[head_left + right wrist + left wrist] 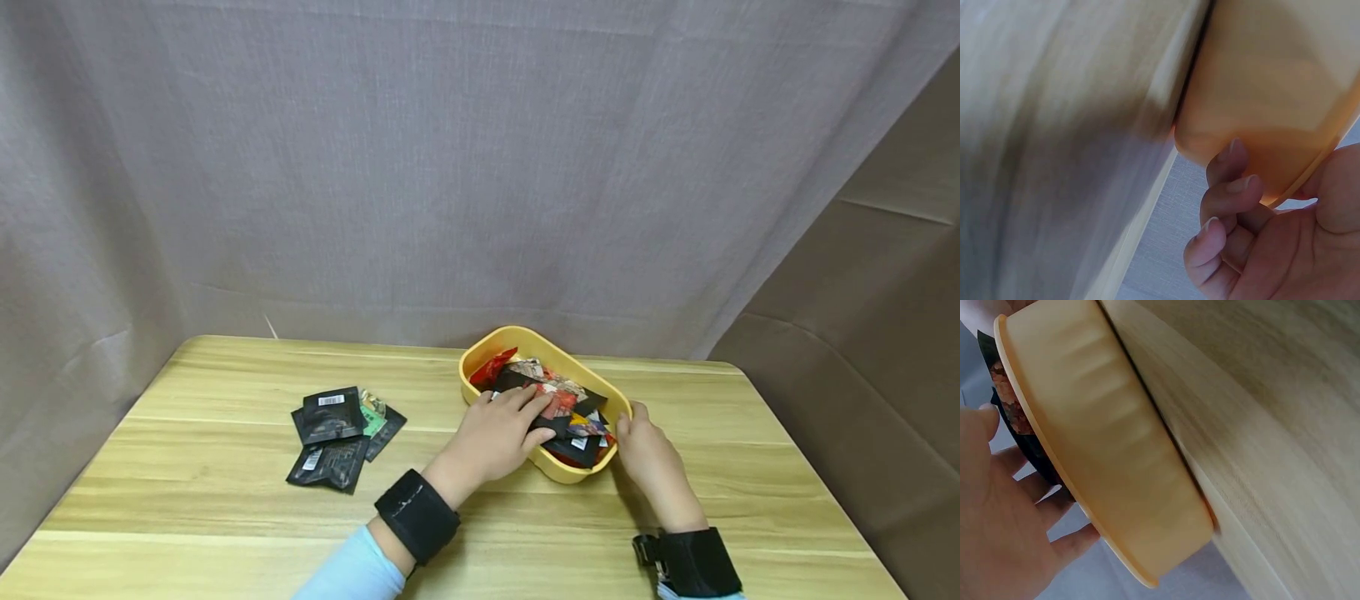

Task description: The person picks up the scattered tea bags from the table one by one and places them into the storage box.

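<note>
A yellow plastic bin [564, 472] stands at an angle near the back of the table, filled with small flat packets [555, 405], mostly black with red and printed ones among them. My left hand [489, 437] lies over the bin's left rim, its fairly straight, spread fingers resting on the packets. In the left wrist view, the fingertips pass behind the rim of the bin [1097, 431]. At the bin's right end, my right hand [651, 458] grips the rim; the right wrist view shows curled fingers [1229, 195] against the outer wall, with the thumb over the edge.
Left of the bin, several black packets [330, 417] lie in an overlapping pile, a green printed one [372, 422] among them. The wooden table [540, 542] ends at a grey cloth backdrop [420, 167], and brown cloth [870, 308] hangs on the right.
</note>
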{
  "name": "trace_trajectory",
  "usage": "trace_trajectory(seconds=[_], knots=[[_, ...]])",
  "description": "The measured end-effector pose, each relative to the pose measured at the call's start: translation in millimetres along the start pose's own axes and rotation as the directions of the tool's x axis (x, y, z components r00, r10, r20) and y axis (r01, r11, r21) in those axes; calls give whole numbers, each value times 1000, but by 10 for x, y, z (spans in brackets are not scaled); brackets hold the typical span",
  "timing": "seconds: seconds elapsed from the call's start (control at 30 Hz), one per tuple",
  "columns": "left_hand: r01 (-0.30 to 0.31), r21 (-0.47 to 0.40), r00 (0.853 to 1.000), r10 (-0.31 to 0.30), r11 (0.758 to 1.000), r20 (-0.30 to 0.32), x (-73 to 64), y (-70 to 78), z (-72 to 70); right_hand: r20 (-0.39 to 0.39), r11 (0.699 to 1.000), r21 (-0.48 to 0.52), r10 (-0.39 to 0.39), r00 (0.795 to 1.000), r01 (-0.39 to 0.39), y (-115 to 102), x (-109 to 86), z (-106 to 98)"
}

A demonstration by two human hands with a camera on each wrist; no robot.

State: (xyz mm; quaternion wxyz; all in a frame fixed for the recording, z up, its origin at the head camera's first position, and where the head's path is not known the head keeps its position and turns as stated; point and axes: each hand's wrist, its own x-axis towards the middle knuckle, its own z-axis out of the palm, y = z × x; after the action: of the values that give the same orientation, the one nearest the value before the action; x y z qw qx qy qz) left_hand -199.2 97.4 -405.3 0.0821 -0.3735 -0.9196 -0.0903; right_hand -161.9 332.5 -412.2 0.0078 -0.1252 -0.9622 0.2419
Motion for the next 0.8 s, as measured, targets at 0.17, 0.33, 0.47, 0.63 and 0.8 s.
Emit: trace_trajectory(seconds=[0.17,0.33,0.47,0.63,0.8], knots=[[15,-29,1000,-16,999,-13,-37,-22,-13,8,1000,5,2,1000,-2,5,-9,-3],[76,-104,994,-83,992,-71,-132,-174,-133,1,1000,3,-4,1000,4,1,-10,-4],[147,-158,981,-165,976,-103,-276,-410,-258,-1,1000,6,-11,1000,11,-3,-8,5],[262,-193,956,-282,946,-82,-543,-733,-339,5,1000,13,-8,1000,8,2,-13,-2],[417,-173,908,-416,892,48,-781,-1012,-382,0,1000,16,-11,1000,11,14,-17,-12]])
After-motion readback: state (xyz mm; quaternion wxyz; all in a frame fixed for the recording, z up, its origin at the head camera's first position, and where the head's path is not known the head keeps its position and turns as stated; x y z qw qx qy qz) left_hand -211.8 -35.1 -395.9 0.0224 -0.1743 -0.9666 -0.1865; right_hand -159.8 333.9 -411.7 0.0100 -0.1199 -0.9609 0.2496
